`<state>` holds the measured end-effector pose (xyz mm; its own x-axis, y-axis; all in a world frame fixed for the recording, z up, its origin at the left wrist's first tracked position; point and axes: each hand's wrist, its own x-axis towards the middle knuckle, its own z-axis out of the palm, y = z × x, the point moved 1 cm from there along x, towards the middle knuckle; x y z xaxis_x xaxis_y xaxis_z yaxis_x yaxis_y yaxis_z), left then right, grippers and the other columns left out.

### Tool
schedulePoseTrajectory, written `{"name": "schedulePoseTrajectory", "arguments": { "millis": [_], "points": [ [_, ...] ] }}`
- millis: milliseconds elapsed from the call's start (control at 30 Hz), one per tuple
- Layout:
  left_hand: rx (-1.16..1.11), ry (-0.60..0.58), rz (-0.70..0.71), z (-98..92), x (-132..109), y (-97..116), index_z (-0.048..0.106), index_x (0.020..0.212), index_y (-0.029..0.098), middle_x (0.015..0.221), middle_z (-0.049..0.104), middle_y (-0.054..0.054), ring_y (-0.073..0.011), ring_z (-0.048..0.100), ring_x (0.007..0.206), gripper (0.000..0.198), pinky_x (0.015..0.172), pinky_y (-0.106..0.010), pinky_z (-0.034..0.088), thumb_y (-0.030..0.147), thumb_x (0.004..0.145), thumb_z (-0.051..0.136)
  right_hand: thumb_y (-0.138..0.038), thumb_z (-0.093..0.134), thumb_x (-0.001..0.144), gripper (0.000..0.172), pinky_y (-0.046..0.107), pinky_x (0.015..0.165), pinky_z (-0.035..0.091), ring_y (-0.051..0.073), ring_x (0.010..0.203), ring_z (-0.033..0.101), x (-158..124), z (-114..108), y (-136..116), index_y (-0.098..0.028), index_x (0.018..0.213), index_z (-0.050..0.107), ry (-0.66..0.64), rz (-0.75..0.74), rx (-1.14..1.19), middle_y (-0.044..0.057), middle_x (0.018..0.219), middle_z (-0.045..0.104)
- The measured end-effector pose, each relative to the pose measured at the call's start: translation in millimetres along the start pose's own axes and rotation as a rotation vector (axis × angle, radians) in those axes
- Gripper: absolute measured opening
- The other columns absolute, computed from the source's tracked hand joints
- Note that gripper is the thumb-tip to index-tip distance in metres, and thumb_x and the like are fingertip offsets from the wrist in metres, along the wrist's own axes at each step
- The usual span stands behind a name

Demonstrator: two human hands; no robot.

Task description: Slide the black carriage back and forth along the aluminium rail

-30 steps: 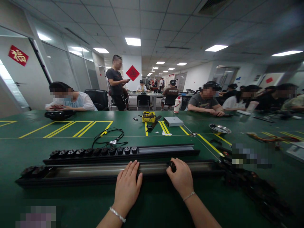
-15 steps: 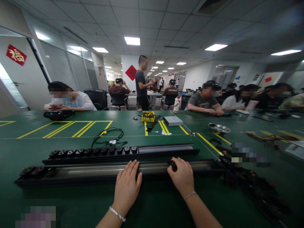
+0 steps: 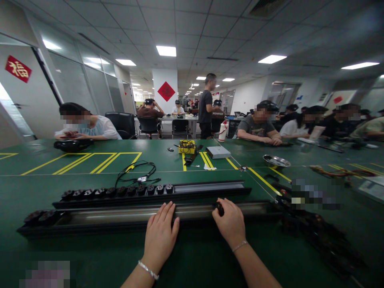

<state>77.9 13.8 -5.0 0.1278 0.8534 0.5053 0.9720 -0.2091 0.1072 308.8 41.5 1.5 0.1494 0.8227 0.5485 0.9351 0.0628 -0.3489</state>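
Two long black rails lie across the green table in front of me. My left hand (image 3: 160, 236) rests flat, fingers together and stretched, on the front edge of the near rail (image 3: 99, 220). My right hand (image 3: 230, 224) is curled at the same rail further right, pinching a small black socket piece (image 3: 220, 208) over the rail's open channel. A few black socket pieces sit at the near rail's left end (image 3: 40, 217). The far rail (image 3: 207, 188) carries a row of several black socket pieces (image 3: 120, 191) along its left half.
A black cable (image 3: 136, 173) loops behind the rails. Further back stand a yellow box (image 3: 187, 147), a grey flat box (image 3: 218, 152) and a metal bowl (image 3: 276, 161). Dark parts pile at the right (image 3: 318, 232). Seated people ring the table; one person stands behind.
My hands have stayed almost still on the near rail. The standing person in the background has walked from left to right.
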Motion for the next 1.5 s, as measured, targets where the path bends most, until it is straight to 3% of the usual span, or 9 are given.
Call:
{"name": "schedulePoseTrajectory", "arguments": {
  "millis": [300, 467, 900, 1500],
  "points": [
    [-0.002, 0.016, 0.009, -3.2, 0.6, 1.6, 0.048, 0.124, 0.022, 0.131, 0.050, -0.004, -0.0220, 0.044, 0.121, 0.041, 0.092, -0.038, 0.039, 0.036, 0.088, 0.036, -0.030, 0.046, 0.074, 0.029, 0.048, 0.099, 0.023, 0.025, 0.111, 0.048, 0.9, -13.1, -1.9, -0.023, 0.098, 0.062, -0.101, 0.050, -0.010, 0.005, 0.110, 0.062],
    [-0.007, -0.007, 0.002, -1.9, 0.5, 1.2, 0.046, 0.126, 0.022, 0.132, 0.049, -0.003, -0.0220, 0.042, 0.122, 0.042, 0.093, -0.040, 0.038, 0.037, 0.088, 0.035, -0.032, 0.047, 0.075, 0.030, 0.048, 0.100, 0.022, 0.024, 0.112, 0.048, 2.1, -16.2, 1.5, -0.024, 0.100, 0.062, -0.150, 0.026, -0.006, 0.003, 0.111, 0.062],
    [0.004, -0.005, 0.004, -4.5, 1.5, 1.9, 0.047, 0.125, 0.022, 0.132, 0.049, -0.004, -0.0219, 0.044, 0.121, 0.042, 0.092, -0.040, 0.039, 0.036, 0.087, 0.036, -0.029, 0.048, 0.072, 0.031, 0.036, 0.095, 0.032, 0.022, 0.106, 0.052, -0.5, -9.4, 4.9, -0.020, 0.096, 0.064, -0.007, -0.027, -0.016, 0.005, 0.104, 0.065],
    [-0.010, -0.023, -0.011, -3.6, 0.4, 1.2, 0.046, 0.126, 0.022, 0.133, 0.048, -0.004, -0.0220, 0.044, 0.121, 0.043, 0.093, -0.040, 0.038, 0.038, 0.088, 0.034, -0.029, 0.046, 0.073, 0.034, 0.036, 0.093, 0.034, 0.023, 0.106, 0.053, 0.2, -7.6, 9.7, -0.019, 0.099, 0.064, -0.044, 0.016, -0.018, 0.006, 0.105, 0.064]
  ]
}}
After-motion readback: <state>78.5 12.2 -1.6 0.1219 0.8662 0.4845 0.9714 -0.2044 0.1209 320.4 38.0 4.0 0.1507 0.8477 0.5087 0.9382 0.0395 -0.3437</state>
